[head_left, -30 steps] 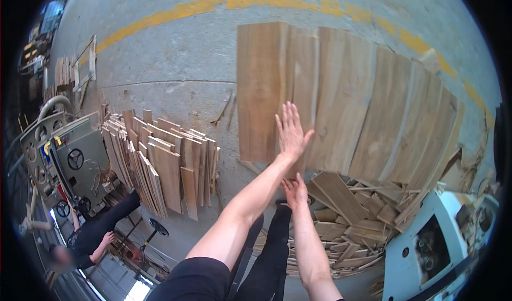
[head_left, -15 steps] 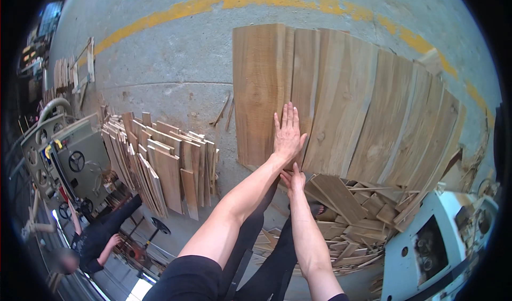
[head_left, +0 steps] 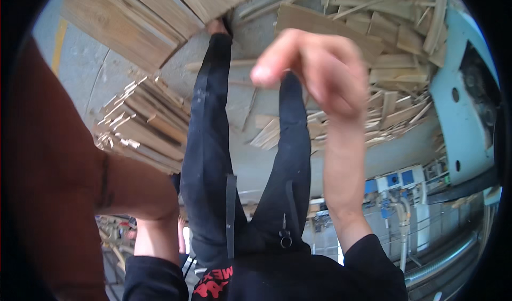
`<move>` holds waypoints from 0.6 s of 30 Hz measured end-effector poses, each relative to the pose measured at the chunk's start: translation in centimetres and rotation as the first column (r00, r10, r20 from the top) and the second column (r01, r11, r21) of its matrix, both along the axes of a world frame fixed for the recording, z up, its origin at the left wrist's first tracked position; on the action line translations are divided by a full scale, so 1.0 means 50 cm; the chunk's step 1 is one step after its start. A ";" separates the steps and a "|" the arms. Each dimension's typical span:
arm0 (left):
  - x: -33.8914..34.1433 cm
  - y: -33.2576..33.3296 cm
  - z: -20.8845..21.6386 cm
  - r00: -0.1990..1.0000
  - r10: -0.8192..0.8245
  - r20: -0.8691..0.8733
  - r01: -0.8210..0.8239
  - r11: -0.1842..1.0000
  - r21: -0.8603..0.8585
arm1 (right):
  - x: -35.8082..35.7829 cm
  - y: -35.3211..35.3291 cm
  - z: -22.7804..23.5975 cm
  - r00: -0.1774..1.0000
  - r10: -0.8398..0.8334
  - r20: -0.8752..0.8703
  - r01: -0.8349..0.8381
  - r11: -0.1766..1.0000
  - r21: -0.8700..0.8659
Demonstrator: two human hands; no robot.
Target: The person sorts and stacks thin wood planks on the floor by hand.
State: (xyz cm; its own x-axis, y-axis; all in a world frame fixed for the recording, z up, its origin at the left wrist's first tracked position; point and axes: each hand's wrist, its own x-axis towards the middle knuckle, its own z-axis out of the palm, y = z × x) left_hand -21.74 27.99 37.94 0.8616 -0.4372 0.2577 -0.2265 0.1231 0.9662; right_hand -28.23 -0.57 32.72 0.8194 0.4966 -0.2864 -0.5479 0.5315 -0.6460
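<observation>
My right hand (head_left: 320, 71) is raised in front of me and blurred by motion. Its fingers are loosely bent, one stands out to the left apart from the others, and nothing shows in it. Below it on the floor lie loose wood offcuts (head_left: 394, 61), not touched by the hand. My left arm (head_left: 138, 186) is bent up very close to me and fills the left side as a dark brown shape; the fingers of that hand cannot be made out. Wide wooden boards (head_left: 117, 23) lie side by side on the floor at the upper left, clear of both hands.
A stack of narrow wood strips (head_left: 144, 117) stands left of my legs (head_left: 208, 135). At the right is a light blue machine (head_left: 445, 93) with a dark opening. Pipes and blue-and-white equipment (head_left: 397, 181) show at the lower right.
Both hands have come off the boards and up toward me. My view has swung down and back, so my legs and shirt now show, with the boards at the upper left.
</observation>
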 end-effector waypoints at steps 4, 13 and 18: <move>-0.032 -0.262 0.007 0.995 -0.076 0.064 0.076 0.997 -0.007 | 0.016 -0.140 0.044 0.887 0.019 0.461 -0.333 0.718 0.611; -0.085 -0.577 0.037 0.977 -0.210 0.025 0.211 0.977 -0.038 | -0.162 -0.382 0.242 0.968 -0.242 -0.066 0.143 0.315 0.938; -0.072 -0.649 0.051 0.915 -0.402 -0.028 0.402 0.915 0.020 | -0.192 -0.330 0.267 0.858 -0.342 -0.383 0.358 -0.135 0.924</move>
